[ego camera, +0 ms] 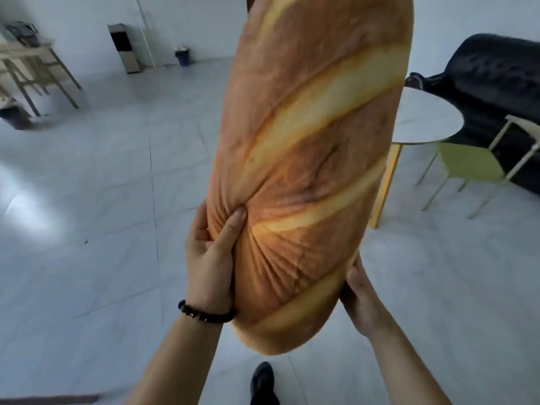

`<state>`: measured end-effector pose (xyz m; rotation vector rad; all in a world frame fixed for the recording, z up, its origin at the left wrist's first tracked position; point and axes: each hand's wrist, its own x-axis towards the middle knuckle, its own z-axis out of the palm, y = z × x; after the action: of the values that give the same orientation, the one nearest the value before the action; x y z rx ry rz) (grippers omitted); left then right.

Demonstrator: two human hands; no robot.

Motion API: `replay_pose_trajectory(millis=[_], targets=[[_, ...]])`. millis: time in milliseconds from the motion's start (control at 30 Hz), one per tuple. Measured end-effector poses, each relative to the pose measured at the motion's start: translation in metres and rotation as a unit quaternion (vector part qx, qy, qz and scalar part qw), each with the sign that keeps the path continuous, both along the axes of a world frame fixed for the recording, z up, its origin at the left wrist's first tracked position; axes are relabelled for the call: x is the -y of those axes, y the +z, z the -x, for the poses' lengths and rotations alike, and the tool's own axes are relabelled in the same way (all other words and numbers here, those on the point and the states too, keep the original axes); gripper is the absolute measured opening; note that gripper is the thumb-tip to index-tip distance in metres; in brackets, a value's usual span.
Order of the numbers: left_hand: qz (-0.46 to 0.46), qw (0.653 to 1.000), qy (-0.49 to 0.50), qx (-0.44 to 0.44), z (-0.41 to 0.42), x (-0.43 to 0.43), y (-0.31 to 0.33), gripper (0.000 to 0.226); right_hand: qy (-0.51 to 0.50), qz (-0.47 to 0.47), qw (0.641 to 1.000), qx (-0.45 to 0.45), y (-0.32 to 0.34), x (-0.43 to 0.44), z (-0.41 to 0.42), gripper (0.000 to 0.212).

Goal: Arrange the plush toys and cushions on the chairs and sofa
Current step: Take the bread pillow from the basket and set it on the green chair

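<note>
A long bread-shaped cushion (309, 159), brown with pale diagonal stripes, stands upright in front of me and fills the middle of the view. My left hand (209, 258), with a dark bead bracelet at the wrist, grips its lower left side, the thumb pressed into the fabric. My right hand (362, 296) holds the lower right edge, mostly hidden behind the cushion. A black sofa (491, 92) stands at the right. In front of it is a green chair (464, 162) with pale metal legs.
A round white table (423, 118) with a yellow leg stands between the cushion and the sofa. Far left is a wooden table (32, 62); a bin (182, 57) and a tall cabinet (124, 48) are against the back wall. Grey tiled floor (102, 200) spreads left. My shoe (263, 381) shows below.
</note>
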<state>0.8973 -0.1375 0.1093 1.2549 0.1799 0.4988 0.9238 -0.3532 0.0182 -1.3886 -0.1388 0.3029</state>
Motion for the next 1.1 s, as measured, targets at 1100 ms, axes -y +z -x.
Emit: replay_pose_trajectory(millis=[1100], targets=[[-0.169,0.914,0.033,-0.368,-0.622,0.161,-0.215,0.072,-0.011,0.212,0.971,-0.107,-0.163,0.139,-0.64,0.073]])
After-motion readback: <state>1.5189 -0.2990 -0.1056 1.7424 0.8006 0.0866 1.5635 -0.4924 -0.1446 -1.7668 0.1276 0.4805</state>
